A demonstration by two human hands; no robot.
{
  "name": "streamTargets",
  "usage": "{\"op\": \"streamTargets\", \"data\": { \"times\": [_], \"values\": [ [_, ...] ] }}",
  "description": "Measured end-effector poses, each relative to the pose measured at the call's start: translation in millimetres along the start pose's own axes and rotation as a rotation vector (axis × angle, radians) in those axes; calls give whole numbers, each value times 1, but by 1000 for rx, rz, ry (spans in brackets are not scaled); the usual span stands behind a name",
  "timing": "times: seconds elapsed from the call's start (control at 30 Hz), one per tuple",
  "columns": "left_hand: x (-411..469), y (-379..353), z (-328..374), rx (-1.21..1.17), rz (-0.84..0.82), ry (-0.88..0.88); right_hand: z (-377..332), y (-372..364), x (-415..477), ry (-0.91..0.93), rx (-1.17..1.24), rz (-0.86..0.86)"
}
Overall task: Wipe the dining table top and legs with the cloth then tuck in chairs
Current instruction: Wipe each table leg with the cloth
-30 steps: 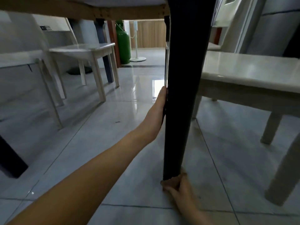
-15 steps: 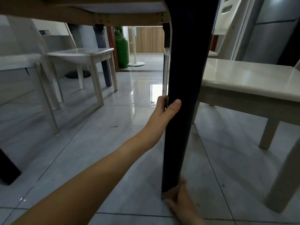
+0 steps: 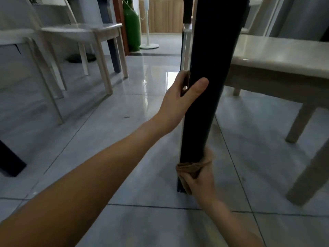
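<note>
Two hands are on the dark table leg. At its bottom end, the right hand squeezes the brown cloth against it with curled fingers. Higher up, the left hand wraps thumb and fingers round the leg, and a white chair stands behind.

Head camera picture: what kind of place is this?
Most likely a home dining room, seen from low down beside the table. A dark table leg stands close up, pale chairs sit on both sides, and the floor is shiny tile. A green cylinder stands by the doorway.
</note>
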State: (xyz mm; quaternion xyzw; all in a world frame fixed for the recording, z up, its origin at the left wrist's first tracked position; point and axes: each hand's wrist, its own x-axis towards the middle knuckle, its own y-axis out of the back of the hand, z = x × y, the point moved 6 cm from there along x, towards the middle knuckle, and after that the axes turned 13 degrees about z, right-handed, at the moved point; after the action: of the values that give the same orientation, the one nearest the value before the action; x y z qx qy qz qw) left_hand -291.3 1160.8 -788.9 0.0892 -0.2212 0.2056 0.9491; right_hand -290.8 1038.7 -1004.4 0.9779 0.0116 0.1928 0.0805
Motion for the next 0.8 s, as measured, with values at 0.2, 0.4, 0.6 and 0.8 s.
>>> {"op": "streamTargets", "data": {
  "times": [0.2,0.4,0.6,0.8],
  "values": [
    [-3,1,4,-4,-29,26,75,-3,-41,-266,-230,-260],
    [-5,-2,0,57,60,-57,10,-2,-16,-126,27,41],
    [0,-5,-4,72,131,-103,-36,3,6,42,126,199],
    [2,-4,-6,71,164,-107,27,-11,-28,-113,-54,52]
  ]
}}
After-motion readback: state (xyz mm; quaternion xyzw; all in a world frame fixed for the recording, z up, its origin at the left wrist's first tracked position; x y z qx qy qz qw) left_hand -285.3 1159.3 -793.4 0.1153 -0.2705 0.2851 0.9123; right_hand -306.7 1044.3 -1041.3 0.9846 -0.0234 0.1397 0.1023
